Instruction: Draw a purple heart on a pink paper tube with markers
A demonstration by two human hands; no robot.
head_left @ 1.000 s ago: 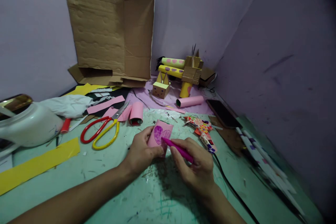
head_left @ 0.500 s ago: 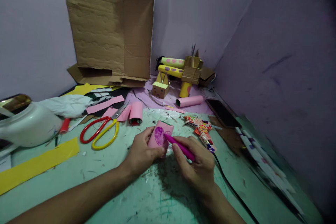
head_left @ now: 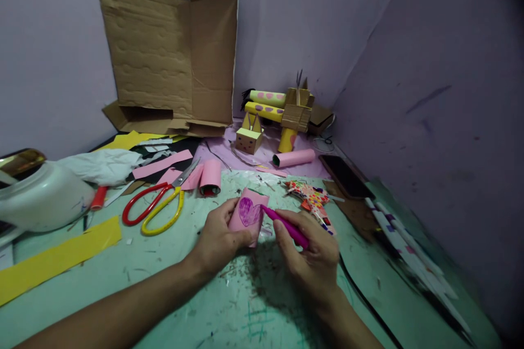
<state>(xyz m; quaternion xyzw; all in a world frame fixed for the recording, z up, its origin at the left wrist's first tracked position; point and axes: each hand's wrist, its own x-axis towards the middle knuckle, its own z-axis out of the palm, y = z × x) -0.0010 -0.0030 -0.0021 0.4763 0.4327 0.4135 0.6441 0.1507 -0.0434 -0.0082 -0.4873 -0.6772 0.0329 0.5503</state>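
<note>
A pink paper-covered tube (head_left: 252, 231) is held by my left hand (head_left: 223, 237), thumb across its front and fingers behind. On the tube shows a purple heart, its left half filled in more darkly than its right. My right hand (head_left: 311, 256) grips a magenta marker (head_left: 291, 230), whose tip is at the right edge of the heart. Whether the tip touches the paper I cannot tell. Red and yellow scissors (head_left: 164, 202) lie left of my left hand, blades partly apart. Behind the hands are two more pink tubes, one upright (head_left: 210, 177) and one lying down (head_left: 293, 157).
A white pot (head_left: 45, 196) and a yellow strip (head_left: 61, 253) are at the left. Cardboard (head_left: 172, 54) leans on the wall. Behind stand a small box (head_left: 249, 140) and a cardboard figure (head_left: 295, 116). A phone (head_left: 346, 176), patterned item (head_left: 313, 196) and markers (head_left: 409, 251) are at the right.
The marker tip has moved slightly right, from inside the heart to its right edge, uncovering the heart's right half. The whole view has shifted slightly.
</note>
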